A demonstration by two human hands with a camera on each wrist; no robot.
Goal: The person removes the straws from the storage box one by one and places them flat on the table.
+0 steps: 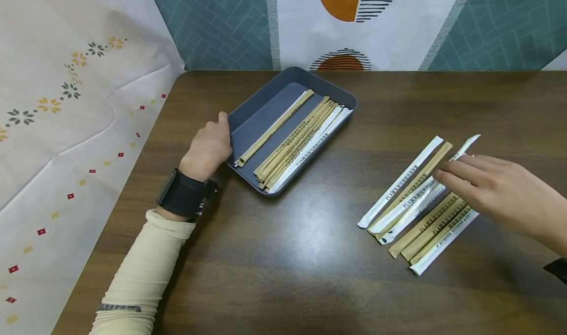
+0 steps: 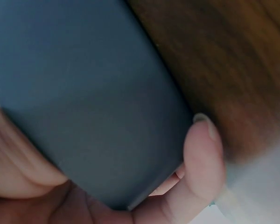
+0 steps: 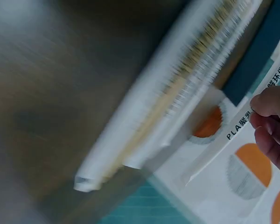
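Note:
At the left side of a dark blue-grey tray (image 1: 249, 109), my left hand (image 1: 207, 147) grips the rim. In the left wrist view, its thumb and fingers wrap the tray's edge (image 2: 98, 116). My right hand (image 1: 500, 190) pinches a white paper-wrapped straw (image 3: 235, 125) between thumb and fingertips, above a loose row of wrapped straws. That row on the table mixes white straws (image 1: 400, 181) and brown straws (image 1: 434, 229), all lying slantwise. Inside the tray, one brown straw (image 1: 274, 128) lies apart from a bunch of brown straws (image 1: 294, 145) and white straws (image 1: 316, 145).
The brown wooden table (image 1: 283, 256) carries both the tray and the loose straws. A white patterned cloth (image 1: 88, 143) hangs along the left edge. Behind the far edge is a teal and white printed cloth (image 1: 221, 25).

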